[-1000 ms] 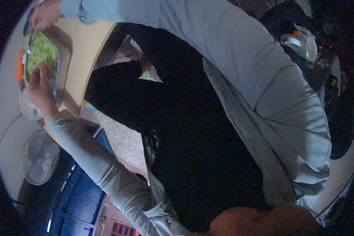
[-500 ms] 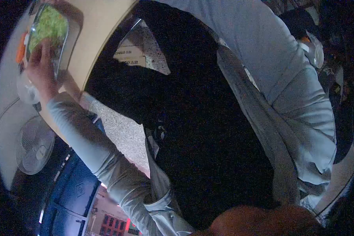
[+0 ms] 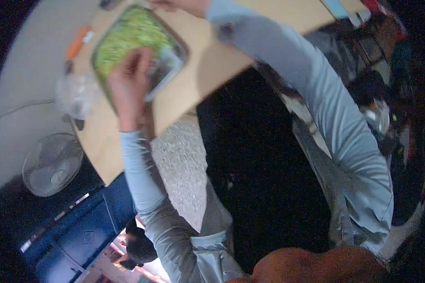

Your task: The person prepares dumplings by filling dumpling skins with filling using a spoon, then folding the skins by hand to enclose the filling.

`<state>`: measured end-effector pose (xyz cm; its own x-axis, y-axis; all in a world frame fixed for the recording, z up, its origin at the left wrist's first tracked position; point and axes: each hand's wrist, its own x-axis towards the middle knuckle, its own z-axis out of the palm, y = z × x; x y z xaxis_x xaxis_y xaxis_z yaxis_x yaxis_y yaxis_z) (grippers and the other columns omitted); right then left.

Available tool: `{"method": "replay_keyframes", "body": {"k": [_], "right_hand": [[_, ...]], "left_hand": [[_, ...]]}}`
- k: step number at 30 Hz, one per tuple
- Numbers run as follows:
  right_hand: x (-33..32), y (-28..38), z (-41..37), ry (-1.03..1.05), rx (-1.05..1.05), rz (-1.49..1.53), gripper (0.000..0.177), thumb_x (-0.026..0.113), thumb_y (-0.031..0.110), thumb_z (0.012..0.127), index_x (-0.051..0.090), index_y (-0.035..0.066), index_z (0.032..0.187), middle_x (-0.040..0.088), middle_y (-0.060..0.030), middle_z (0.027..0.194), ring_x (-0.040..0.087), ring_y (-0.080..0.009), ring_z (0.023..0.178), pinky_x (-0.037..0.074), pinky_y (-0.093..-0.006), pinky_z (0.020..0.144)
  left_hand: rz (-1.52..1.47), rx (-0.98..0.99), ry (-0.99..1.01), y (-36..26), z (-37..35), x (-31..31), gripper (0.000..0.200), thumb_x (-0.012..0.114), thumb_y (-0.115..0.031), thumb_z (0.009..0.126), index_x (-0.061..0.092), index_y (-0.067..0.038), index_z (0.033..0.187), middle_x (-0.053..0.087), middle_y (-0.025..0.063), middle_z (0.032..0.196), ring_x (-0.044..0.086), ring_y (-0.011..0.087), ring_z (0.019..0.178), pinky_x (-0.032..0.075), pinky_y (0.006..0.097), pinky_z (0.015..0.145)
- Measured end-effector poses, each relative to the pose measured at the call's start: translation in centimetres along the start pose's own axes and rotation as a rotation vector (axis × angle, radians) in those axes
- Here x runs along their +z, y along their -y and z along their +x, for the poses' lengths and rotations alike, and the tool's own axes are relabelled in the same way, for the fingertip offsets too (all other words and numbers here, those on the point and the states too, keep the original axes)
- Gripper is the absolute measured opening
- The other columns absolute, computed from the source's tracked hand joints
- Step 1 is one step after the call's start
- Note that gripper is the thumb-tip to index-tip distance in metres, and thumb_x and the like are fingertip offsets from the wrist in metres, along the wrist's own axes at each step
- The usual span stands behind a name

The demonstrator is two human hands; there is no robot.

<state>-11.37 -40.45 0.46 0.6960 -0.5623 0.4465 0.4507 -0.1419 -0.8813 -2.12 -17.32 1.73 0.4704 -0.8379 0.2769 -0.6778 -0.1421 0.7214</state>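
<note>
A rectangular metal tray [image 3: 180, 45] on the table holds finely chopped green vegetables [image 3: 139, 30] with small orange bits. My left hand [image 3: 130, 82] reaches over the near side of the tray, its fingers bent down at the vegetables. The fingers are drawn together and blurred; what they hold is hidden. To their right, the tray's bottom shows with a pale, shiny patch. My right hand [image 3: 179, 4] is at the top edge of the view, partly cut off, with bent fingers at the tray's far rim.
An orange-handled tool [image 3: 79, 42] and a clear plastic container or bag [image 3: 75, 96] lie left of the tray on the pale wooden table [image 3: 222, 61]. A round fan [image 3: 53, 164] stands beyond the table's left end. Dark blue cabinets [image 3: 82, 231] are at lower left.
The view has swung, so the tray and table appear further right and more fully. My left hand stays over the vegetables; my right forearm and part of its hand now show at the top.
</note>
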Motion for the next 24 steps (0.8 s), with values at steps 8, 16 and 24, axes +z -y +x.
{"method": "replay_keyframes", "body": {"k": [8, 16, 24], "right_hand": [[2.8, -1.7, -0.6, 0.017, -0.073, -0.157, 0.032, 0.075, 0.023, 0.089, 0.073, 0.008, 0.117, 0.073, -0.0032, 0.098, 0.064, -0.0092, 0.087, 0.053, -0.0264, 0.078], [4.4, 1.9, 1.7, 0.139, -0.054, -0.377, 0.030, 0.066, 0.020, 0.096, 0.070, 0.005, 0.121, 0.070, -0.0061, 0.099, 0.064, -0.0124, 0.089, 0.052, -0.0295, 0.082], [4.3, 1.5, 1.1, 0.046, -0.171, -0.483, 0.027, 0.056, 0.022, 0.100, 0.068, 0.002, 0.113, 0.069, -0.0109, 0.095, 0.066, -0.0229, 0.088, 0.051, -0.0342, 0.083]], "left_hand": [[0.042, 0.141, -0.073, 0.6, 0.9, -5.0, 0.018, 0.070, -0.011, 0.093, 0.072, 0.000, 0.107, 0.074, 0.0115, 0.103, 0.071, 0.0167, 0.091, 0.056, 0.0307, 0.081], [0.086, 0.117, -0.298, 3.3, 7.6, -9.1, 0.019, 0.070, -0.017, 0.093, 0.076, -0.001, 0.102, 0.077, 0.0133, 0.088, 0.073, 0.0156, 0.079, 0.056, 0.0301, 0.073], [0.123, 0.036, -0.228, 4.7, 6.6, -8.9, 0.014, 0.073, -0.012, 0.090, 0.076, -0.004, 0.101, 0.074, 0.0071, 0.092, 0.068, 0.0139, 0.081, 0.052, 0.0278, 0.074]]}}
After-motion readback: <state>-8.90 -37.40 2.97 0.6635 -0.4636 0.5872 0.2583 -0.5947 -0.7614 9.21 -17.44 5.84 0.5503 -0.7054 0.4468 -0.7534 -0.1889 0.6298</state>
